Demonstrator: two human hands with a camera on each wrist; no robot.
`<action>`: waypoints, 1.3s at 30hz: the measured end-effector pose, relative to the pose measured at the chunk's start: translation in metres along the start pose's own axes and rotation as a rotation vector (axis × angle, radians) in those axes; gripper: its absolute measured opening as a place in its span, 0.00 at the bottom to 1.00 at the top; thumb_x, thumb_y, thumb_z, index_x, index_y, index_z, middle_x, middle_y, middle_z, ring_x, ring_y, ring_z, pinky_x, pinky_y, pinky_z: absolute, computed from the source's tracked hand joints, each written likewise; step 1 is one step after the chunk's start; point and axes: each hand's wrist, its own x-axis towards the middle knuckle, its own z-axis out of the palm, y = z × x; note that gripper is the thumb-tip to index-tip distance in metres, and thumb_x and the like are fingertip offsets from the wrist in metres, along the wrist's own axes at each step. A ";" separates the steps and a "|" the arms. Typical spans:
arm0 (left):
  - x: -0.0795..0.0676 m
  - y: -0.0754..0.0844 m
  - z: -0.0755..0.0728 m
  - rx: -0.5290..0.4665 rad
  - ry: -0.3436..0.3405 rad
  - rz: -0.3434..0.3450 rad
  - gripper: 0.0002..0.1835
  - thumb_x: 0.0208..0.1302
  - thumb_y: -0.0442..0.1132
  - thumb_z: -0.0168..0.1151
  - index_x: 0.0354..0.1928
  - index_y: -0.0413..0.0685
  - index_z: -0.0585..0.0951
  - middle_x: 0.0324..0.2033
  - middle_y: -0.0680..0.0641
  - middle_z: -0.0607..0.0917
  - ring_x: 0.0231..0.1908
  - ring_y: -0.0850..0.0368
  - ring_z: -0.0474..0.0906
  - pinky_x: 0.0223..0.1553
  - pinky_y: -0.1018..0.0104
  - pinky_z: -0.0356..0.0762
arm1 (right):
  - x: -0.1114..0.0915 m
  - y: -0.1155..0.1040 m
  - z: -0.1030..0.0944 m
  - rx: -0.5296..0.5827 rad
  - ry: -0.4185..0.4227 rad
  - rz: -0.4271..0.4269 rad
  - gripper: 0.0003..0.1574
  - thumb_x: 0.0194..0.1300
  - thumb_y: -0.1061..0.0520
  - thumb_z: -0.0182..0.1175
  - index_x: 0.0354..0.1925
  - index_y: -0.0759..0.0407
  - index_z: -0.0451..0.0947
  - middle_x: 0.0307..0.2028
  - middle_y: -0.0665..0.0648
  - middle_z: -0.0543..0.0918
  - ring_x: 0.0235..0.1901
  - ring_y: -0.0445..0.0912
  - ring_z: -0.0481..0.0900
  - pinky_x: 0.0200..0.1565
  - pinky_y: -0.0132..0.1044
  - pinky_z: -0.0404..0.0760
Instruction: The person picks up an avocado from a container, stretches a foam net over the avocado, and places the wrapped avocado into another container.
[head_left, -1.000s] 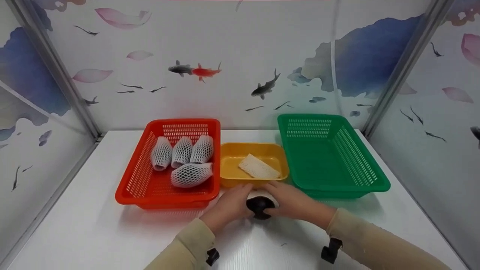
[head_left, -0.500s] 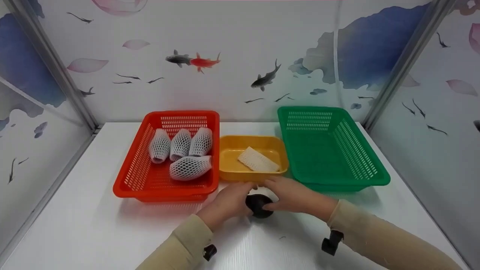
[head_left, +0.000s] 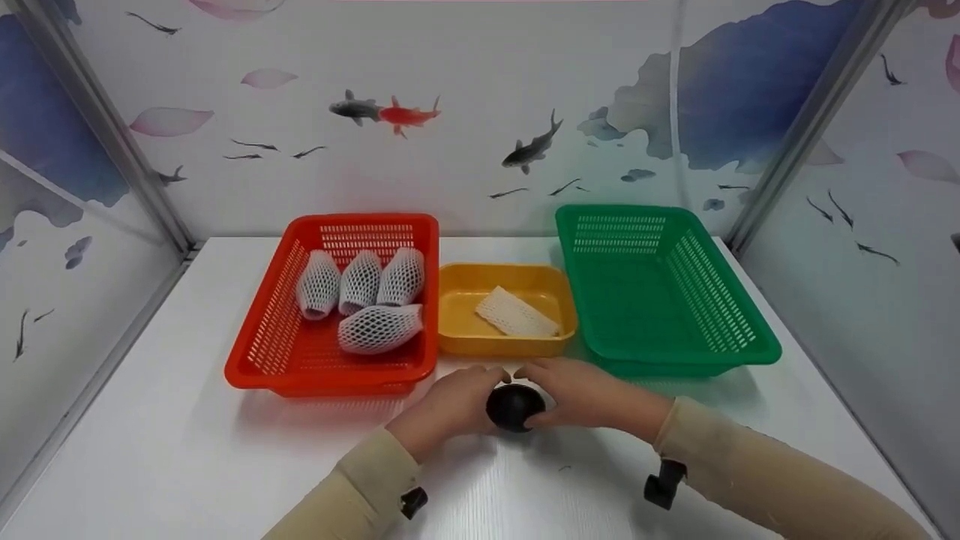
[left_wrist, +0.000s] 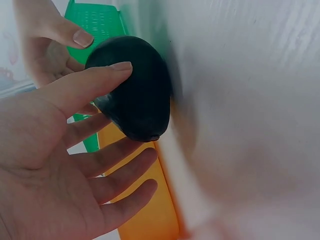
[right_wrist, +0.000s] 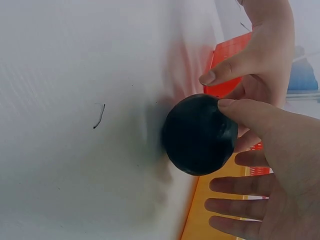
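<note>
A smooth black avocado [head_left: 515, 407] sits low over the white table, in front of the yellow tray. My left hand [head_left: 456, 406] is at its left side, with the thumb passing in front of it in the left wrist view and the other fingers spread, fairly straight. From the other side, my right hand [head_left: 589, 397] cups around it loosely. In the right wrist view its thumb tip overlaps the edge of the avocado [right_wrist: 200, 135], and the fingers extend behind. Small gaps show between the avocado and the opposite hand's thumb in each wrist view.
The red basket [head_left: 251, 379] holds several fruits in white foam nets [head_left: 380, 329]. A flat foam net [head_left: 517, 312] lies in the yellow tray [head_left: 495, 346]. At right stands the green basket [head_left: 675, 360]. A dark thread-like scrap [right_wrist: 99, 117] is on the table.
The avocado has turned and shifted slightly left between my hands. The hands stay around it with small finger movements. The head view has tilted down a little.
</note>
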 end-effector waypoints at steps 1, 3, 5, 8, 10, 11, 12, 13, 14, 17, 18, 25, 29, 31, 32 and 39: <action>-0.001 0.000 -0.001 0.002 0.000 -0.001 0.32 0.50 0.49 0.77 0.59 0.53 0.77 0.49 0.50 0.81 0.50 0.52 0.75 0.57 0.55 0.73 | 0.000 0.000 -0.001 -0.004 -0.002 0.000 0.39 0.58 0.39 0.69 0.60 0.57 0.73 0.54 0.55 0.79 0.51 0.49 0.77 0.53 0.46 0.77; -0.003 0.001 -0.002 0.002 0.000 -0.007 0.33 0.51 0.50 0.76 0.59 0.54 0.77 0.51 0.50 0.80 0.52 0.52 0.74 0.57 0.54 0.72 | 0.000 -0.001 -0.003 -0.010 -0.002 0.001 0.39 0.58 0.39 0.69 0.61 0.57 0.73 0.54 0.55 0.79 0.51 0.49 0.77 0.53 0.46 0.77; -0.004 0.003 -0.005 0.007 0.004 -0.007 0.34 0.50 0.49 0.77 0.61 0.55 0.76 0.54 0.50 0.79 0.55 0.52 0.73 0.59 0.53 0.71 | 0.000 -0.002 -0.006 -0.013 0.008 -0.002 0.39 0.59 0.39 0.68 0.62 0.55 0.72 0.55 0.54 0.78 0.52 0.48 0.77 0.54 0.45 0.77; -0.005 0.006 -0.011 0.008 0.011 -0.013 0.36 0.51 0.46 0.77 0.63 0.56 0.74 0.57 0.52 0.78 0.58 0.52 0.71 0.60 0.52 0.70 | 0.002 -0.001 -0.014 -0.017 0.045 -0.021 0.38 0.61 0.40 0.67 0.64 0.53 0.70 0.56 0.52 0.78 0.53 0.48 0.77 0.54 0.45 0.76; -0.006 0.009 -0.015 0.016 0.020 -0.012 0.37 0.50 0.46 0.77 0.65 0.57 0.73 0.58 0.52 0.77 0.59 0.52 0.71 0.60 0.53 0.70 | 0.002 0.000 -0.019 -0.021 0.071 -0.026 0.37 0.62 0.41 0.66 0.64 0.52 0.70 0.56 0.52 0.78 0.52 0.49 0.77 0.53 0.46 0.77; -0.006 0.011 -0.017 0.022 0.026 -0.010 0.38 0.51 0.46 0.77 0.65 0.58 0.72 0.59 0.53 0.77 0.59 0.52 0.71 0.60 0.53 0.70 | 0.002 0.001 -0.022 -0.028 0.081 -0.027 0.35 0.63 0.43 0.65 0.64 0.53 0.71 0.54 0.53 0.79 0.50 0.49 0.78 0.52 0.46 0.78; -0.006 0.012 -0.020 0.026 0.034 -0.015 0.38 0.51 0.46 0.77 0.66 0.59 0.72 0.59 0.53 0.76 0.59 0.53 0.71 0.60 0.53 0.70 | 0.003 0.002 -0.024 -0.036 0.088 -0.019 0.33 0.64 0.44 0.65 0.63 0.54 0.72 0.53 0.53 0.80 0.49 0.50 0.78 0.50 0.47 0.78; -0.005 0.013 -0.022 0.032 0.043 -0.017 0.39 0.51 0.46 0.76 0.66 0.60 0.71 0.60 0.54 0.76 0.60 0.53 0.71 0.61 0.54 0.70 | 0.004 0.002 -0.027 -0.042 0.091 -0.006 0.31 0.64 0.45 0.64 0.62 0.54 0.73 0.51 0.54 0.80 0.47 0.50 0.79 0.49 0.47 0.79; -0.005 0.014 -0.025 0.041 0.054 -0.020 0.39 0.52 0.46 0.76 0.67 0.61 0.70 0.61 0.54 0.75 0.59 0.54 0.71 0.61 0.54 0.70 | 0.005 0.003 -0.029 -0.044 0.092 0.014 0.29 0.65 0.47 0.64 0.60 0.55 0.74 0.50 0.54 0.80 0.45 0.50 0.79 0.48 0.47 0.79; -0.002 0.016 -0.032 0.081 0.082 -0.025 0.37 0.54 0.47 0.75 0.67 0.61 0.71 0.58 0.53 0.77 0.55 0.54 0.73 0.59 0.56 0.72 | 0.011 0.007 -0.035 -0.044 0.093 0.081 0.25 0.65 0.50 0.63 0.58 0.57 0.76 0.48 0.55 0.81 0.44 0.50 0.78 0.47 0.46 0.79; 0.000 0.017 -0.034 0.089 0.089 -0.030 0.36 0.55 0.48 0.74 0.67 0.61 0.71 0.57 0.53 0.78 0.53 0.54 0.74 0.58 0.56 0.73 | 0.014 0.008 -0.036 -0.036 0.089 0.112 0.25 0.65 0.51 0.63 0.58 0.57 0.76 0.49 0.55 0.81 0.45 0.50 0.78 0.48 0.46 0.79; 0.014 0.013 -0.043 0.125 0.107 -0.047 0.32 0.59 0.52 0.69 0.65 0.60 0.73 0.56 0.52 0.78 0.52 0.53 0.74 0.58 0.55 0.73 | 0.038 0.021 -0.039 0.021 0.063 0.272 0.24 0.67 0.49 0.62 0.58 0.58 0.76 0.51 0.58 0.81 0.47 0.53 0.78 0.53 0.49 0.77; 0.024 0.009 -0.045 0.144 0.105 -0.039 0.32 0.61 0.51 0.68 0.66 0.58 0.72 0.57 0.49 0.78 0.54 0.51 0.74 0.59 0.55 0.72 | 0.052 0.029 -0.036 0.034 0.044 0.336 0.26 0.68 0.46 0.61 0.58 0.59 0.76 0.51 0.59 0.81 0.46 0.52 0.77 0.54 0.49 0.76; 0.028 0.007 -0.045 0.144 0.104 -0.032 0.31 0.62 0.50 0.67 0.67 0.57 0.72 0.58 0.48 0.77 0.54 0.50 0.73 0.59 0.54 0.72 | 0.058 0.033 -0.035 0.036 0.032 0.354 0.27 0.68 0.45 0.60 0.58 0.59 0.76 0.51 0.59 0.81 0.46 0.52 0.77 0.55 0.49 0.75; 0.030 0.007 -0.045 0.145 0.101 -0.030 0.31 0.62 0.49 0.67 0.67 0.56 0.72 0.58 0.47 0.77 0.54 0.50 0.74 0.59 0.54 0.72 | 0.062 0.034 -0.034 0.039 0.027 0.360 0.27 0.69 0.45 0.60 0.58 0.59 0.76 0.52 0.59 0.81 0.47 0.53 0.77 0.56 0.49 0.75; 0.040 0.001 -0.047 0.174 0.091 -0.013 0.29 0.63 0.48 0.67 0.65 0.53 0.73 0.53 0.47 0.79 0.49 0.50 0.75 0.57 0.54 0.73 | 0.079 0.038 -0.033 0.016 -0.037 0.365 0.24 0.73 0.45 0.55 0.58 0.58 0.76 0.52 0.59 0.81 0.47 0.53 0.77 0.57 0.50 0.74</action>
